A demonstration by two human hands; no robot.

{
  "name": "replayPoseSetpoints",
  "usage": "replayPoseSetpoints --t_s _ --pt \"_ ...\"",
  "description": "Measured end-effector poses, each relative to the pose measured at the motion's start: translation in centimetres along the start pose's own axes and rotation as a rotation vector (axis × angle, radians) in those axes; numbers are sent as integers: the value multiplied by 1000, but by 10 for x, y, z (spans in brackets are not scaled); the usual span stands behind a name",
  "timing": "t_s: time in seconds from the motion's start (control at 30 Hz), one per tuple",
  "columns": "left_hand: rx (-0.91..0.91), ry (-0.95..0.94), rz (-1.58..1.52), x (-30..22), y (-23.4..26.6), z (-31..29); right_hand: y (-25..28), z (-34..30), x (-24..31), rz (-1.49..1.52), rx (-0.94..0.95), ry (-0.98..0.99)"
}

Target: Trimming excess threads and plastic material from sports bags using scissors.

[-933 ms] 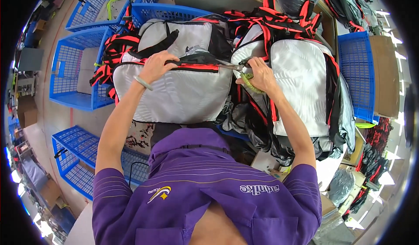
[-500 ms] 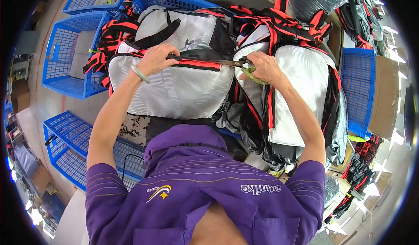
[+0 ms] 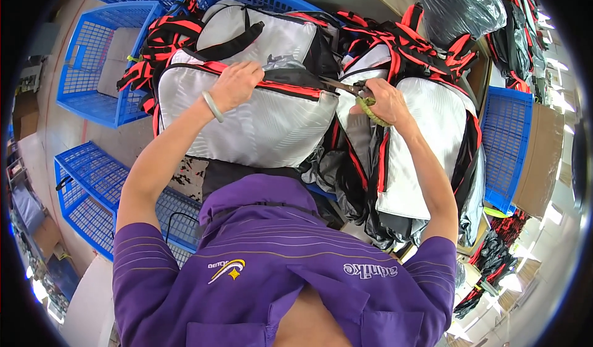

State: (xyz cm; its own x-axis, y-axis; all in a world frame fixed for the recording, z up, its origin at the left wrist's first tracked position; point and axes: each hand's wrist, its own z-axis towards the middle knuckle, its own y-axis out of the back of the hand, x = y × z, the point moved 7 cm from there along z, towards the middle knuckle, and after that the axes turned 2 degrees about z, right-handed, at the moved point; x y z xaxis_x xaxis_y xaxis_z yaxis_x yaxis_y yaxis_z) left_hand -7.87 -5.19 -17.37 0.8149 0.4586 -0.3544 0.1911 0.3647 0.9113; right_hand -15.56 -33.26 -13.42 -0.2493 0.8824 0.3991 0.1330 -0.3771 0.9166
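A pale grey-white bag with black and red trim lies in front of me, its patterned panel facing up. My left hand is closed on the bag's upper edge, beside the red zipper strip; its fingertips are partly hidden. In my right hand is a pair of scissors with yellow-green wrapped handles. Their blades point left over the strip's right end; I cannot tell whether they touch it. Under my right forearm stands another white bag with red and black edging.
Blue plastic crates stand at the left, with a blue rack nearer me. Another blue crate is at the right beside cardboard. Black-and-red straps and a dark plastic sack lie at the back.
My right hand has drawn slightly right with the scissors, whose blades now tilt instead of lying level along the strip. The left hand stays at the bag's edge. The whole view has shifted a little.
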Motion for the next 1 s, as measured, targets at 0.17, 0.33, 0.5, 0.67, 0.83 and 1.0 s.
replayPoseSetpoints --t_s 0.17,0.33,0.5,0.67,0.83,1.0 --pt "-10 -54 13 -11 8 2 -11 3 0 -77 115 50" --pt "22 -41 19 -9 9 -6 -3 12 10 -155 60 135" --pt "53 -27 87 -9 7 -9 0 13 12 -92 100 115" --pt "15 67 -65 -4 5 -14 -14 2 1 -31 129 45" --pt "61 255 -340 15 -1 -17 -9 8 17 -27 102 86" --pt "73 368 -491 27 -3 -22 -12 11 19 -16 163 -37"
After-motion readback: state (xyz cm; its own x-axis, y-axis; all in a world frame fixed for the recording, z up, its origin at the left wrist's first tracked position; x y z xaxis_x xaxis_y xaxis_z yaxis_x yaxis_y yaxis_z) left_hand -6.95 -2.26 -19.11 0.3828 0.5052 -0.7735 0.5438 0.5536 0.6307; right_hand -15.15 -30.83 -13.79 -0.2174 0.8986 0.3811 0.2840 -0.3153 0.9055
